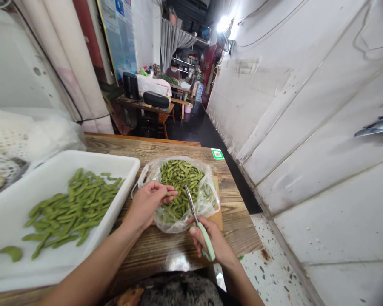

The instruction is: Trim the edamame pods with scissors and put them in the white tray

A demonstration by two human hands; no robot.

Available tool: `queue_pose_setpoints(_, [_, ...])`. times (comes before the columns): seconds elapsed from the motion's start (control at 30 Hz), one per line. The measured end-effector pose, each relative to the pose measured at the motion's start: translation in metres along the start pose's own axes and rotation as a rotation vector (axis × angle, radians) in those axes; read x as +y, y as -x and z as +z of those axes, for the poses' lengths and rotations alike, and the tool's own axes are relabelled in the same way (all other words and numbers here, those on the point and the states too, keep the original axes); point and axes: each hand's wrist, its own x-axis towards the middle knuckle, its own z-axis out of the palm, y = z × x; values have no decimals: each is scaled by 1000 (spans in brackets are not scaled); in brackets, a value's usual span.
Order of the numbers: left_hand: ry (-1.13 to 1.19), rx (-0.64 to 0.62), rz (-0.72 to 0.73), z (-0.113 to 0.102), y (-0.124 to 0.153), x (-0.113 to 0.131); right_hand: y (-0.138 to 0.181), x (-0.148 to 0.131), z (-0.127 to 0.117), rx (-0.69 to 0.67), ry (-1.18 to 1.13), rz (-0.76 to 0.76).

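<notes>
My left hand (151,202) is over the left side of a clear plastic bag (207,197) full of green edamame pods (181,172). Its thumb and fingers pinch a green pod (168,194), mostly covered by the fingers. In my right hand (207,238) is a pair of scissors (204,240) with pale green handles, its blades pointing up over the bag and looking closed together. To the left, a white plastic tray (121,163) holds a loose heap of edamame pods (79,204), with a single pod (12,253) lying apart near its front left.
Under the bag is a brown board (217,212) on the wooden table (239,221). A green QR sticker (217,154) marks the far right corner. Plastic bags (35,131) crowd the left, and a white wall (290,127) runs along the right. A person (173,72) sits farther back.
</notes>
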Motion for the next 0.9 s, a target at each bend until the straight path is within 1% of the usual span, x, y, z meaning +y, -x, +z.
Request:
queue_pose_setpoints(0.03, [-32,6,20,-2,-3,1,0,2,-1,4,2,-4])
queue_pose_setpoints(0.1, [-207,-22,81,-3,-7,1,-1,4,-3,10,10,-11])
queue_pose_setpoints(0.13, [-337,-62,117,-3,-9,-1,-1,4,-3,12,13,-16])
queue_pose_setpoints(0.23, [-752,-242,225,4,-12,-13,-2,3,-4,27,18,-33])
queue_pose_setpoints(0.27, [-866,-273,273,7,-13,-18,-2,3,-4,35,18,-40])
queue_pose_setpoints(0.33, [-1063,-282,381,14,-16,-26,-1,3,-4,46,16,-45])
queue_pose_setpoints(0.4, [-1211,-304,449,20,-20,-33,0,2,-4,54,20,-43])
queue_pose_setpoints(0.47, [-1287,-380,453,23,-26,-36,1,2,-4,59,27,-33])
queue_pose_setpoints(0.53, [-1307,-430,446,22,-30,-36,2,2,-4,67,33,-19])
queue_pose_setpoints(0.57, [-1293,-424,448,21,-32,-35,2,2,-4,72,34,-12])
queue_pose_setpoints(0.63, [-1198,-362,447,15,-34,-30,3,2,-4,82,35,-1])
queue_pose_setpoints(0.7, [-1019,-285,413,9,-33,-23,3,1,-5,80,50,4])
queue_pose_setpoints(0.77, [-830,-267,324,5,-28,-15,3,0,-5,54,90,-7])
queue_pose_setpoints(0.83, [-678,-309,204,4,-20,-7,3,-1,-4,12,137,-28])
queue_pose_setpoints(0.9, [-588,-343,138,6,-11,-1,3,-3,-3,-24,169,-47])
